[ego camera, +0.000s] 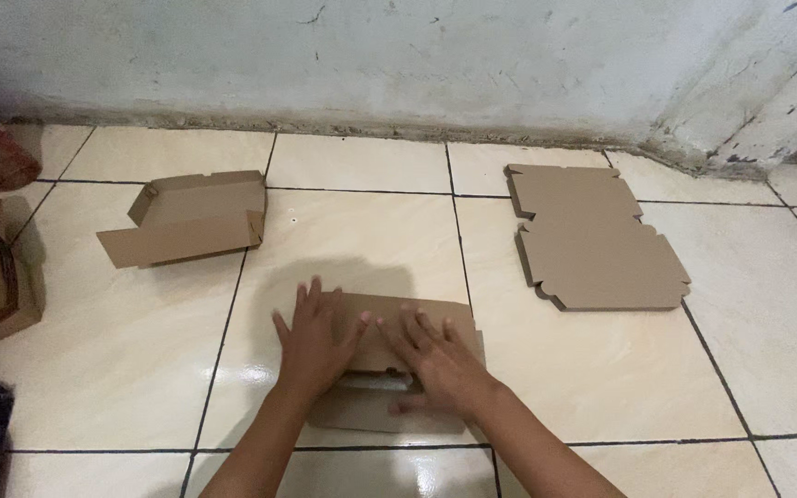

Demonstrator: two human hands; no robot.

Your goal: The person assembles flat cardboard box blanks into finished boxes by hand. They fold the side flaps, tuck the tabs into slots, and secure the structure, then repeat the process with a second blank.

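Cardboard blank [389, 364] lies flat on tiled floor [601, 387], lower centre of frame, long axis left-right. Left hand [314, 341] and right hand [440, 364] press on it, fingers spread, grasping nothing.

Brown folded box [191, 217] left; flat stack [592, 240] right.

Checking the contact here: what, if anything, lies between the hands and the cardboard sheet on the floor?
Nothing visible. The left hand and right hand lie flat right on the cardboard sheet on the tiled floor.
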